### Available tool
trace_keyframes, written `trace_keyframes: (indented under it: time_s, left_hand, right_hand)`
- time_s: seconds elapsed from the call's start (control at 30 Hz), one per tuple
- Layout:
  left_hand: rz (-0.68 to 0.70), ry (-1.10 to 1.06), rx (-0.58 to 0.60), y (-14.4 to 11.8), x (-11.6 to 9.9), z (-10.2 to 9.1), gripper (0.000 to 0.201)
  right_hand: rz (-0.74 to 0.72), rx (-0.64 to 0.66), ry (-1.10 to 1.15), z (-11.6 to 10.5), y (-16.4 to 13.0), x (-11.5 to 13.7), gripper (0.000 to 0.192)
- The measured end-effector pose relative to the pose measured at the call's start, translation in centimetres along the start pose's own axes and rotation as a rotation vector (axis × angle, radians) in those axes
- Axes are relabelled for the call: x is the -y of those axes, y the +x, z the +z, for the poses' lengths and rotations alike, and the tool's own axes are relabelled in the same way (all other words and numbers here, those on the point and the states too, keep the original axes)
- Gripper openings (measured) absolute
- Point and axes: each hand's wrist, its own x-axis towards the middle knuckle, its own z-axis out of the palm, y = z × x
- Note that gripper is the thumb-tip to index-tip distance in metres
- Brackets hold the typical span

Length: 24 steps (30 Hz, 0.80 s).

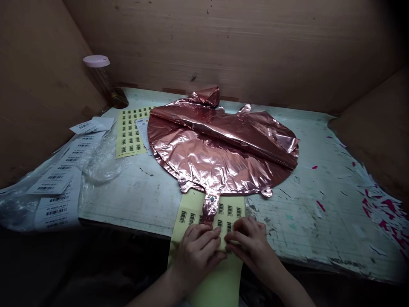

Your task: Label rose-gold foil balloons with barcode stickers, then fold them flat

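Hands: both low at the near table edge, fingertips meeting over the label sheet (209, 238), forearms coming in from the bottom of the frame.
Left hand (196, 249): palm down, fingers curled and pressed on the sheet, tips pointing right toward the other hand; looks like a pinch at the sheet surface, but whether it grips a label cannot be told.
Right hand (251, 243): palm down, fingers bent, tips touching the sheet just beside the left fingertips; grip also unclear, nothing lifted.
Label sheet: pale yellow, rows of barcode stickers, hangs over the near edge of the table (319, 213); far end tucked under the balloon.
Balloon (220, 145): rose-gold foil, deflated, flat, top half folded over; lies just beyond the hands, its neck (211, 209) resting on the sheet, close to the left fingertips.
Second sheet (129, 130): same barcode stickers, left of the balloon, partly under it.
Paper tags (60, 175): white barcode strips fanned at far left, over clear plastic bags (102, 164).
Bottle (107, 83): pink lid, back-left corner, well apart from the hands.
Scraps (383, 209): pink and white bits at the right edge.
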Motion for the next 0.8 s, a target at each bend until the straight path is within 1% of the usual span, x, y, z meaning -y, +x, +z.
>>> trace_keyframes:
  time_s: [0.1,0.23,0.33,0.4,0.5,0.57,0.67,0.73,0.8]
  left_hand:
    - [-0.009,-0.002,0.005,0.0,0.0,0.0,0.011]
    - [-0.010,-0.004,0.014,0.1,0.0,-0.1,0.013]
    - [-0.013,-0.006,0.009,0.1,0.0,-0.2,0.013]
    - [-0.019,-0.002,0.008,0.0,-0.1,-0.1,0.014]
    - [-0.024,0.003,0.012,0.0,-0.1,-0.1,0.013]
    - [-0.024,0.005,0.017,0.0,-0.1,-0.1,0.014]
    - [-0.019,0.009,0.016,0.1,-0.1,-0.1,0.012]
    - [-0.018,0.010,0.008,0.2,-0.1,-0.1,0.011]
    - [-0.018,0.004,0.006,0.2,0.0,-0.1,0.011]
  right_hand:
    - [-0.020,-0.015,-0.009,0.0,0.0,0.0,0.007]
    - [0.004,0.013,0.032,-0.2,0.0,0.0,0.002]
    - [0.035,0.046,0.065,-0.2,0.0,0.0,0.018]
    - [0.019,0.051,0.049,-0.3,-0.1,0.0,0.023]
    - [-0.006,0.063,0.040,-0.5,-0.2,0.1,0.014]
    - [0.021,0.101,0.069,-0.6,-0.2,0.2,0.008]
    - [0.089,0.162,0.113,-0.9,0.0,0.3,0.010]
    - [0.111,0.185,0.121,-1.0,0.2,0.3,0.012]
    - [0.124,0.206,0.113,-1.1,0.4,0.4,0.010]
